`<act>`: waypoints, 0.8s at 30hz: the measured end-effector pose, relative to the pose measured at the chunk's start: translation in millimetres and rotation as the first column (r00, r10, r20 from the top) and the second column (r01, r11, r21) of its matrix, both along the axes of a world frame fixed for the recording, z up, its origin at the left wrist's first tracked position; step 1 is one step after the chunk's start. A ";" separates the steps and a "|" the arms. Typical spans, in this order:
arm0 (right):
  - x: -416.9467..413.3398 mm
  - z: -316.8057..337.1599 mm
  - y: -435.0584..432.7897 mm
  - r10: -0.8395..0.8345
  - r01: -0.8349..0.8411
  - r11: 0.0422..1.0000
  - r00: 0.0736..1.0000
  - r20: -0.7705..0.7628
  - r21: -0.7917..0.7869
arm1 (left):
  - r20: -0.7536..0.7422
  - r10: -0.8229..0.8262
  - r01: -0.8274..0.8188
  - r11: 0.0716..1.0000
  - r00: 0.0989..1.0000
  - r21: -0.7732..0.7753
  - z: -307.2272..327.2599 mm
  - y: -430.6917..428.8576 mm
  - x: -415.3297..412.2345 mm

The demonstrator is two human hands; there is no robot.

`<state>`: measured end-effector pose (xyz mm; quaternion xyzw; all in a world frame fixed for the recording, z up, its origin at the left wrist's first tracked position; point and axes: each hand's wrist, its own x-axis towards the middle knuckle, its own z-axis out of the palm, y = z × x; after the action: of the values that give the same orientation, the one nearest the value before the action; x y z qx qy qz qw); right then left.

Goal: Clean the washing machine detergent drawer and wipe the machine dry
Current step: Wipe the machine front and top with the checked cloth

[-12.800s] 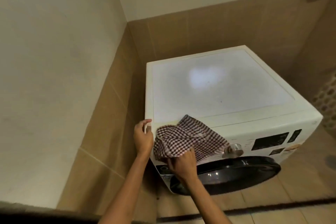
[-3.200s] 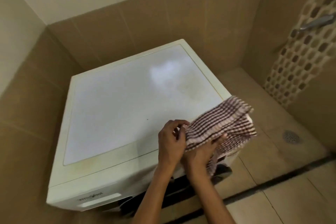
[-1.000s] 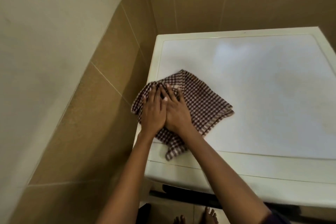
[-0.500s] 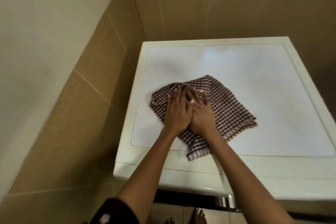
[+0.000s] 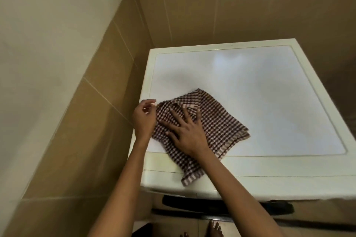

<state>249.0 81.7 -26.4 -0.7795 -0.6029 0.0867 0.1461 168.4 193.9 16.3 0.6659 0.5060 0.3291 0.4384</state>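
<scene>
A white washing machine [image 5: 260,90] fills the right half of the view, seen from above. A brown-and-white checked cloth [image 5: 215,121] lies folded on the near left part of its top, one corner hanging over the front edge. My right hand [image 5: 185,131] presses flat on the cloth with fingers spread. My left hand [image 5: 143,117] is at the cloth's left edge by the machine's left rim, fingers loosely curled; whether it pinches the cloth is unclear. The detergent drawer is hidden below the front edge.
A tiled wall [image 5: 81,121] runs close along the machine's left side and another stands behind it. The dark door rim [image 5: 227,204] shows under the front edge. My bare toes [image 5: 213,229] are on the floor below.
Both hands slid the cloth back toward the front left of the top. My left hand came off the cloth's top and now sits at its left edge.
</scene>
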 end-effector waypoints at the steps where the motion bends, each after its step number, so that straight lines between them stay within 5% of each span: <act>1: 9.5 -2.4 -10.6 0.022 -0.022 1.000 0.998 0.055 0.008 | 0.040 0.027 -0.026 0.999 0.999 -0.035 0.3 2.5 -0.9; 9: 93.6 -0.8 -69.3 -0.429 0.437 0.897 0.897 0.107 -0.066 | 0.197 0.036 0.004 0.980 0.980 -0.197 6.6 -6.0 11.9; 15: -9.9 4.0 -20.8 0.038 -0.032 0.997 0.996 0.082 -0.073 | 0.062 0.010 -0.001 0.989 0.998 -0.146 -3.8 -27.6 3.8; 19: -18.2 6.6 25.7 0.055 -0.051 0.996 0.997 0.058 -0.078 | 0.038 0.051 -0.047 0.995 0.998 -0.089 -3.0 -12.1 0.7; 24: 41.5 -2.9 63.5 -0.409 0.407 0.910 0.912 0.011 0.086 | 0.170 0.133 -0.120 0.989 0.976 -0.082 7.7 8.8 -9.9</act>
<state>290.5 145.2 -29.3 -0.8827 -0.4321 0.0181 0.1840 158.5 202.7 24.0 0.5847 0.5182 0.3953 0.4830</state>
